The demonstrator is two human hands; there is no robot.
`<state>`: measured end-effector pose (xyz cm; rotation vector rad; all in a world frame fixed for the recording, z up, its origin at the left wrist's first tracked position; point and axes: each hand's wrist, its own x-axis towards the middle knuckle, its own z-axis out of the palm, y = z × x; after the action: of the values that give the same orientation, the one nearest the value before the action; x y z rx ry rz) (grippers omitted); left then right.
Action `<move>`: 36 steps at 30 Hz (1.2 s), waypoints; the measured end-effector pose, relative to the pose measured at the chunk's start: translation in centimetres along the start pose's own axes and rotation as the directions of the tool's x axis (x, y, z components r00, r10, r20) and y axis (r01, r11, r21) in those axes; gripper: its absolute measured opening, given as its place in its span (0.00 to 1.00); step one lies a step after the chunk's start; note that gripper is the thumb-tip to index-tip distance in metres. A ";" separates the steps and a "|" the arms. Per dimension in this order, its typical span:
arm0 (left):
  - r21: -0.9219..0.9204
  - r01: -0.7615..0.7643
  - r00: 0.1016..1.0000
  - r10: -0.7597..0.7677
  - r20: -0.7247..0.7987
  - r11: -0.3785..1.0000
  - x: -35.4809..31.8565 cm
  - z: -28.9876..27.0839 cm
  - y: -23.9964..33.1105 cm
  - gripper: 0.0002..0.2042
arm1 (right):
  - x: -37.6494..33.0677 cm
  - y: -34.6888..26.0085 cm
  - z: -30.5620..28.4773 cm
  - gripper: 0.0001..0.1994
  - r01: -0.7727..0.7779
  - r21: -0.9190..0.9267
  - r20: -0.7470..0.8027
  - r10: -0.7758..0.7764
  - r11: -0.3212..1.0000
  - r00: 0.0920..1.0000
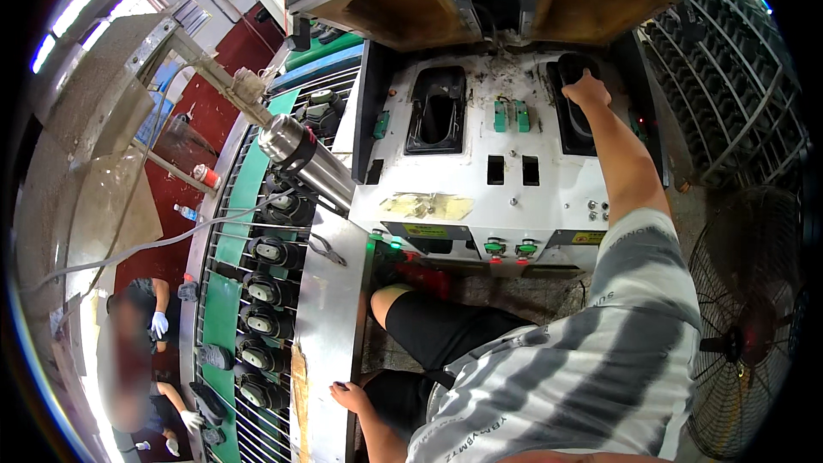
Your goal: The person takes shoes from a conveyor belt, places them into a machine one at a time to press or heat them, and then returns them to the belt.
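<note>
My right arm reaches forward over the white press machine [386, 197]. My right hand [589, 91] is closed at the upper end of a dark shoe [580, 120] in the right-hand recess; part of the shoe is hidden under the hand. The left-hand recess [437, 111] has a black rim and a dark hollow, with no hand near it. Low in the view, my left hand [347, 395] rests at the edge of the metal side table [334, 317], its fingers lying on the edge and holding nothing visible.
Two raised lids [403, 9] stand over the machine. Pliers [327, 249] lie on the side table. Left of it, a roller conveyor [227, 249] carries several dark shoes [266, 287]. People [159, 317] with white gloves work beyond. A large fan [741, 334] and a rack [729, 60] stand right.
</note>
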<state>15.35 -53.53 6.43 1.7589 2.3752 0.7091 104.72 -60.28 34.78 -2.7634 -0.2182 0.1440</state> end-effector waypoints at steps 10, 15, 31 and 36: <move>-0.563 -0.548 0.627 0.749 0.212 0.619 -5.5 1.8 30.4 0.10 | -8.2 12.1 4.1 0.25 0.546 -0.202 -0.453 -0.572 0.813 0.684; -0.792 -0.394 -0.118 0.828 0.547 0.467 -15.2 6.8 39.9 0.11 | -22.3 26.3 10.1 0.08 0.512 0.615 -0.603 -0.062 0.599 0.796; -0.619 -0.041 0.639 0.496 0.588 0.785 -7.6 8.9 28.1 0.12 | -37.3 17.9 21.4 0.13 -0.096 0.589 0.597 -0.352 0.803 0.721; -0.413 -0.063 0.894 0.235 0.382 0.909 -2.4 0.9 13.8 0.13 | -43.1 -7.5 19.9 0.06 0.592 0.786 -0.368 -0.903 -0.176 0.221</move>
<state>28.54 -52.37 10.95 1.7181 1.6886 0.6746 58.78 -53.75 22.10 -1.0835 -1.4942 0.2767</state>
